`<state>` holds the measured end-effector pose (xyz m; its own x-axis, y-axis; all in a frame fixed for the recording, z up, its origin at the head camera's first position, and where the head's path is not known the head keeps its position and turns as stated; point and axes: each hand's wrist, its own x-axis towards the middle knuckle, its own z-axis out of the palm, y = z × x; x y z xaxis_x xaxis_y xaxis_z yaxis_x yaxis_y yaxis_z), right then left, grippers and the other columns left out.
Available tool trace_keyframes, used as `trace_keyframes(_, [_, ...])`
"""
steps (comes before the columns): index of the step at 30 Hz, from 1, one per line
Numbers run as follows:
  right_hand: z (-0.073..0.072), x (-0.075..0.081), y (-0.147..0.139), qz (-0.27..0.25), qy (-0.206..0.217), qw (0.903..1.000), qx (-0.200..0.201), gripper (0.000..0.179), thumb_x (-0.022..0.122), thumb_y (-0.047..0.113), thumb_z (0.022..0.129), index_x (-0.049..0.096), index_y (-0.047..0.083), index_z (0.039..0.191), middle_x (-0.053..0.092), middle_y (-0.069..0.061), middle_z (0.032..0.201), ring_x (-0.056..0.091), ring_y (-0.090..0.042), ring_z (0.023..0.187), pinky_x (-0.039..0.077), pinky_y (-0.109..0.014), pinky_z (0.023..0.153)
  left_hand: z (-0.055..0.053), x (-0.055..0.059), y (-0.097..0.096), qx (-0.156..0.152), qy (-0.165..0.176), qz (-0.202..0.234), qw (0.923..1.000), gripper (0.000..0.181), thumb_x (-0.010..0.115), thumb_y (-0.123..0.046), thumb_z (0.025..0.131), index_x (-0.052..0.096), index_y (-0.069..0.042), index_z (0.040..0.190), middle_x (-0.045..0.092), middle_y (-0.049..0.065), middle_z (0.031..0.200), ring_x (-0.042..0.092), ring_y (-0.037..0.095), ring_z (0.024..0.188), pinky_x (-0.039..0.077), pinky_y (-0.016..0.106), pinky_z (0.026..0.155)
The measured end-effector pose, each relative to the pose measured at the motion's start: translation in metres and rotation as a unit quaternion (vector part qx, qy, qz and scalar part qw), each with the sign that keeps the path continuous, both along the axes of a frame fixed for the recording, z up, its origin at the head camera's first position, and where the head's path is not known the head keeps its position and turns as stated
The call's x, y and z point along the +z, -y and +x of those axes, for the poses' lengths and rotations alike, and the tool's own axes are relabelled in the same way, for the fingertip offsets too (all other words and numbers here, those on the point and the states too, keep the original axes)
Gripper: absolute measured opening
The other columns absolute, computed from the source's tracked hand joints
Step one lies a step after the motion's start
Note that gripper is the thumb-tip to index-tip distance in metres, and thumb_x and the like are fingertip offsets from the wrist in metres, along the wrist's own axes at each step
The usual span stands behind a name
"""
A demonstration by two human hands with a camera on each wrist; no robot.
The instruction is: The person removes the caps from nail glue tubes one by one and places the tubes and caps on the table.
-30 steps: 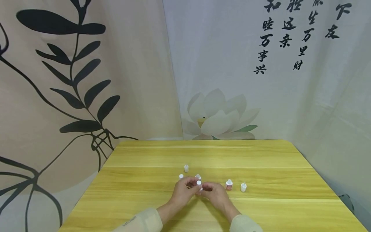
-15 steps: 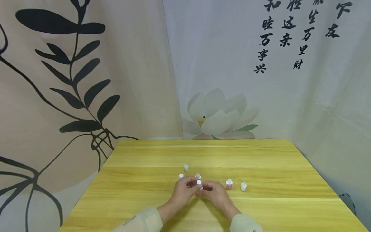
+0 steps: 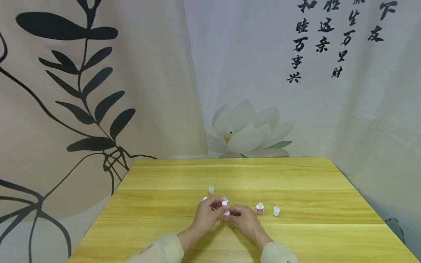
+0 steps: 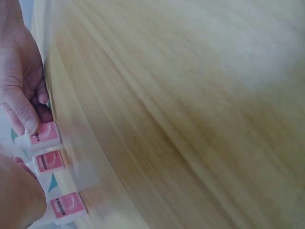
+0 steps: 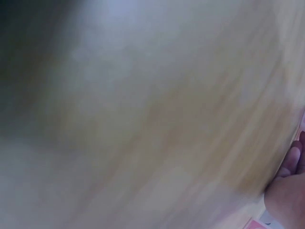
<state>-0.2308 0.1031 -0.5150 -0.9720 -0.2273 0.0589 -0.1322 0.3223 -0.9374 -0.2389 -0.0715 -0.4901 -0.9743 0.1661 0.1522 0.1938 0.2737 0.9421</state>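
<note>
In the head view, my left hand (image 3: 207,213) pinches a small white cap (image 3: 224,203) between thumb and fingers, just above a small bottle (image 3: 225,216). Opposite it, my right hand (image 3: 244,220) grips that bottle low down near the tabletop. A pink label shows on the gripped bottle (image 4: 46,133) in the left wrist view, below the right thumb. Whether cap and neck still touch cannot be told. Just behind the hands, another white top (image 3: 225,199) and a white cap (image 3: 205,199) are mostly hidden by the left hand.
On the wooden table (image 3: 158,212), a bottle with a red label (image 3: 260,208) stands right of the hands. A loose white cap (image 3: 276,211) lies beyond it, and another white piece (image 3: 211,190) sits farther back. A printed curtain (image 3: 158,91) hangs behind the table.
My left hand has risen slightly with the white cap, and more of the bottle shows below it. My right hand has stayed in place around the bottle.
</note>
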Motion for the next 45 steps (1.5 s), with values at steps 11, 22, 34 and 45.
trace_keyframes(11, [0.000,0.000,0.000,-0.002,0.003,1.0000,0.000,0.025,0.078,0.027,0.086,0.075,0.014,0.107,0.073,-0.001,0.106,0.065,-0.021,0.101,0.053,-0.040,0.087,0.003,0.003,0.000,0.006,-0.002,0.005,1.0000,0.016,0.078,-0.016,0.086,0.070,-0.008,0.098,0.065,0.001,0.088,0.058,0.016,0.083,0.050,0.022,0.067])
trace_keyframes(22, [0.000,-0.001,0.000,0.003,0.004,1.0000,-0.002,0.026,0.078,0.028,0.085,0.075,0.014,0.108,0.073,-0.002,0.107,0.065,-0.021,0.101,0.053,-0.040,0.087,0.005,0.006,0.000,0.017,-0.020,0.000,0.9997,0.016,0.078,-0.015,0.085,0.070,-0.009,0.098,0.065,-0.002,0.088,0.058,0.013,0.081,0.050,0.022,0.069])
trace_keyframes(34, [0.001,0.000,0.000,0.000,0.008,1.0000,-0.002,0.025,0.078,0.026,0.085,0.075,0.013,0.107,0.073,-0.002,0.106,0.065,-0.020,0.099,0.053,-0.040,0.086,0.006,0.009,0.003,0.021,-0.023,-0.003,0.9995,0.014,0.077,-0.018,0.087,0.069,-0.009,0.095,0.065,-0.002,0.086,0.057,0.013,0.079,0.049,0.022,0.067])
trace_keyframes(45, [0.001,0.000,0.001,-0.004,0.008,1.0000,0.004,0.024,0.077,0.023,0.086,0.074,0.012,0.107,0.073,-0.002,0.106,0.065,-0.020,0.099,0.053,-0.040,0.086,0.007,0.012,0.006,0.018,-0.012,0.004,0.9998,0.017,0.078,-0.020,0.087,0.068,-0.008,0.095,0.064,0.000,0.086,0.056,0.015,0.080,0.048,0.022,0.066])
